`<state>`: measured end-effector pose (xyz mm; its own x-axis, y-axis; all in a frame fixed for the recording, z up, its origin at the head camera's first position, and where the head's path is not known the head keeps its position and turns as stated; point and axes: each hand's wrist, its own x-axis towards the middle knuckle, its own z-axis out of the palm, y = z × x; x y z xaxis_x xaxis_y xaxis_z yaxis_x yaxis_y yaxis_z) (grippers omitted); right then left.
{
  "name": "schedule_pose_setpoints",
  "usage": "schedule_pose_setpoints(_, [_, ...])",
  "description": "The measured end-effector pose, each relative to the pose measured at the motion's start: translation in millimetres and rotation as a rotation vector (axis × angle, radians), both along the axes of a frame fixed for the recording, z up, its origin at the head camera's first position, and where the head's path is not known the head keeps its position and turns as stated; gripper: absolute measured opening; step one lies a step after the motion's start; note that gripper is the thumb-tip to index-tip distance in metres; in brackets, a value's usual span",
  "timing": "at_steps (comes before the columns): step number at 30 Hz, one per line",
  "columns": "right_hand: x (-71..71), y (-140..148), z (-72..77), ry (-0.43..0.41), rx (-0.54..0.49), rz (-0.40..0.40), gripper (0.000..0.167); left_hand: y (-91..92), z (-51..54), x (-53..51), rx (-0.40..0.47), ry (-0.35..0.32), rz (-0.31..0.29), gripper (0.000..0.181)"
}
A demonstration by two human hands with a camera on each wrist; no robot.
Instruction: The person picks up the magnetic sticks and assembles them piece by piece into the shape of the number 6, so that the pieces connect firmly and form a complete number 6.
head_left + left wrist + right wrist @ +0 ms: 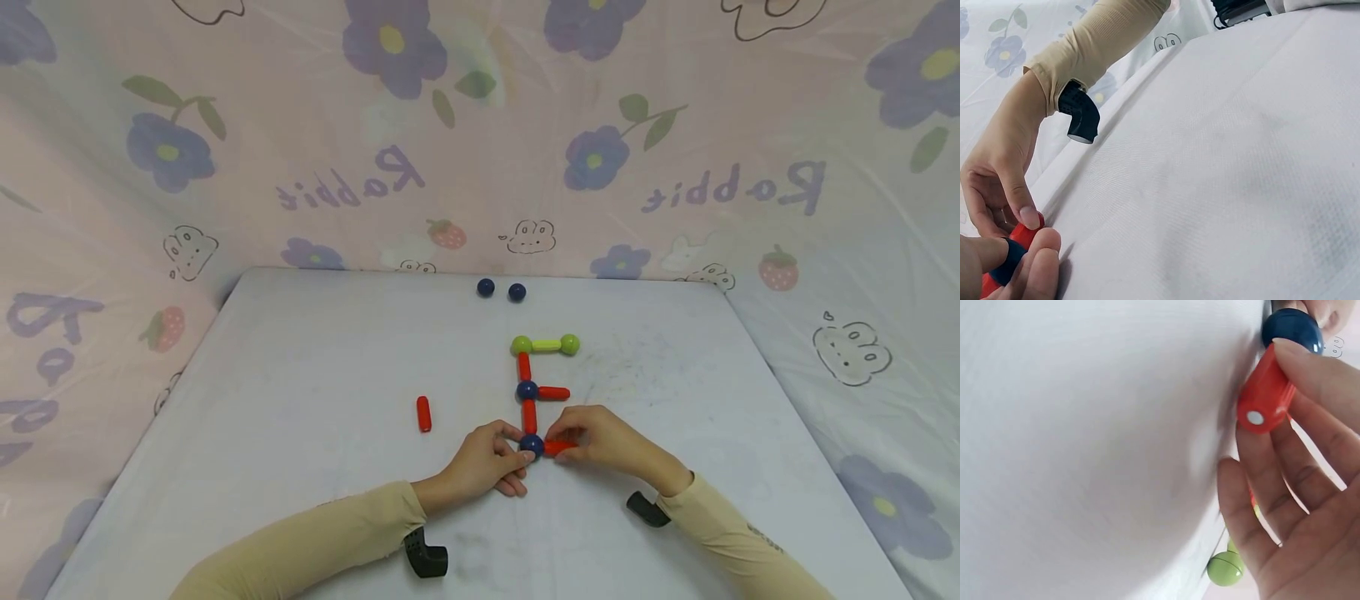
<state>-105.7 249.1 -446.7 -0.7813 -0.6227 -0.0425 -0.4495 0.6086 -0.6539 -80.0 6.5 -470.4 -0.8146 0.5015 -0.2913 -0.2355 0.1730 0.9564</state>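
Observation:
Between its thumb and fingers my left hand (489,458) holds a dark blue ball (532,446) at the near end of a figure of rods and balls. My right hand (600,437) pinches a red rod (1266,394) whose inner end meets that ball; a pale disc shows on its free end. From the ball another red rod (529,417) runs up to a second blue ball (527,390), which has a red rod (555,393) pointing right. Above, a further red rod (524,367) reaches a green ball (521,344), joined by a yellow-green rod (546,345) to another green ball (570,344).
A loose red rod (423,413) lies left of the figure. Two dark blue balls, one at the left (486,287) and one at the right (517,292), sit near the table's back edge. Black devices (426,557) are fixed at both wrists. Printed cloth (480,167) hangs behind the white table (315,367).

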Motion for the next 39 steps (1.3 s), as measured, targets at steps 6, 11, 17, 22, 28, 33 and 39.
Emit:
schedule_pose_setpoints(6, [-0.2,-1,-0.1,-0.008,0.016,-0.001,0.026,-0.1,-1.8,-0.9,-0.004,-0.014,-0.004,0.037])
schedule_pose_setpoints(11, [-2.7,-1,3.5,-0.019,0.044,0.025,0.026,-0.6,-3.4,-1.9,0.005,-0.028,-0.003,0.035])
schedule_pose_setpoints(17, [-20.7,-3,18.0,-0.043,0.055,0.027,0.025,-3.1,-2.4,-2.7,0.013,-0.03,-0.011,0.035])
schedule_pose_setpoints(22, [-58.1,-6,36.4,-0.023,0.005,-0.069,0.028,-4.4,-2.5,-3.8,0.005,-0.029,-0.01,0.036])
schedule_pose_setpoints(28, [-119.9,-14,48.7,0.012,-0.072,-0.268,0.036,-4.0,-5.5,-3.5,0.008,-0.024,-0.007,0.035])
schedule_pose_setpoints(33, [-168.9,-26,50.0,-0.008,-0.096,-0.389,0.041,-3.2,-6.4,-2.7,0.012,-0.022,-0.002,0.035])
schedule_pose_setpoints(39, [-210.9,-39,40.4,-0.039,-0.074,-0.47,0.045,-1.2,-5.1,-3.2,0.004,-0.018,-0.004,0.034])
